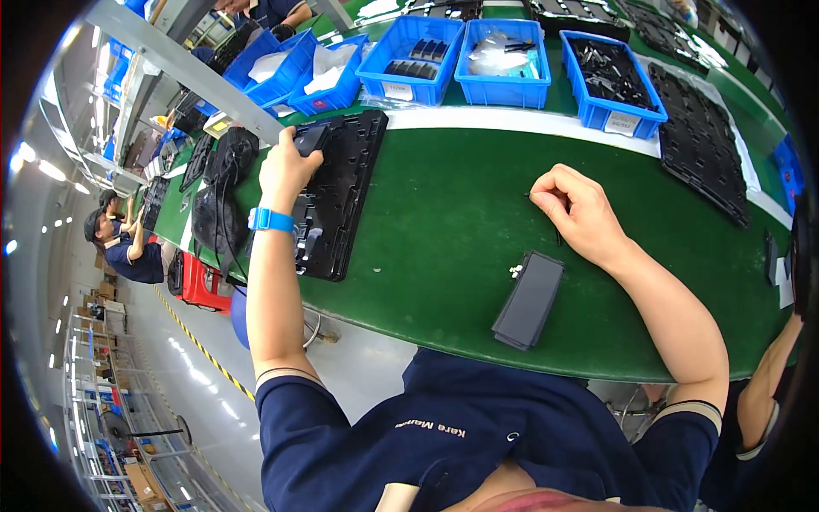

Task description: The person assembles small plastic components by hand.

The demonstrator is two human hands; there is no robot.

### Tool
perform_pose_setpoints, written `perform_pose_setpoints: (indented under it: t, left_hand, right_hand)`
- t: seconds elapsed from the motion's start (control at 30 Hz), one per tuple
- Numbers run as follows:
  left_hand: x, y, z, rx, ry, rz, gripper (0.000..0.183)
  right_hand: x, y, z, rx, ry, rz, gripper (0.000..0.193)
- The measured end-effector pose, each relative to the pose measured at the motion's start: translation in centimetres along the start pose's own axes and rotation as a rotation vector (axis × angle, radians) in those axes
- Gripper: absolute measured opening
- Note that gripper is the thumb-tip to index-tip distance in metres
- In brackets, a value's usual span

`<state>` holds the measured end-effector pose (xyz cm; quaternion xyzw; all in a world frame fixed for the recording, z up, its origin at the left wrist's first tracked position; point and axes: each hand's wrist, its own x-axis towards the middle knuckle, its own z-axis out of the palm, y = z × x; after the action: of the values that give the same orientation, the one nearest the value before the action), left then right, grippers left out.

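Note:
My left hand, with a blue wristband, reaches to the back left. Its thumb and fingers are closed around a black rectangular part at the black moulded tray. Whether the part rests in the tray or is held just above it, I cannot tell. My right hand is curled over the green mat, fingertips pinched together. A tiny dark bit shows at the fingertips, too small to name. In front of it lies a dark grey rectangular block with a small white connector at its left edge.
Blue bins stand along the back: one with black curved pieces, one with plastic bags, one with small black parts. Another black tray lies at right. A black bag and a metal post flank the left. A co-worker's arm shows at right.

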<state>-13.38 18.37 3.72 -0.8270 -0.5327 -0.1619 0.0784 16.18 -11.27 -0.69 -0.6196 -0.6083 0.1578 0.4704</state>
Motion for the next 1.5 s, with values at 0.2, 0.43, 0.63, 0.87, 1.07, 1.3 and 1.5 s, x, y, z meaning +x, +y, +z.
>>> perform_pose_setpoints:
  t: [0.2, 0.43, 0.63, 0.87, 1.07, 1.3, 1.5]
  left_hand:
    - [0.1, -0.8, 1.0, 0.04, -0.044, -0.051, 0.072]
    - [0.3, -1.0, 1.3, 0.0, -0.021, -0.035, 0.07]
    - [-0.9, 0.1, 0.4, 0.012, 0.067, -0.087, 0.067]
    - [-2.5, 3.7, -0.8, -0.104, 0.0, -0.037, 0.072]
    - [-2.5, 4.0, 0.2, -0.131, 0.018, -0.027, 0.07]
    - [-3.4, 4.2, -1.2, -0.194, 0.169, -0.131, 0.063]
    - [-7.5, -2.3, -3.0, -0.198, 0.25, -0.314, 0.066]
  right_hand:
    - [0.0, 0.1, 0.0, -0.004, 0.007, 0.002, 0.008]
    - [0.1, 0.0, 0.1, -0.011, -0.01, 0.008, 0.008]
    - [0.1, 0.0, 0.1, -0.027, -0.008, -0.014, 0.007]
    - [0.0, 0.3, 0.1, -0.039, -0.002, -0.029, 0.007]
    - [-0.1, 0.2, 0.2, -0.07, -0.011, -0.043, 0.007]
    - [-0.1, 0.1, 0.2, -0.093, -0.01, -0.044, 0.007]
    - [0.0, 0.3, 0.3, -0.043, -0.012, -0.034, 0.006]
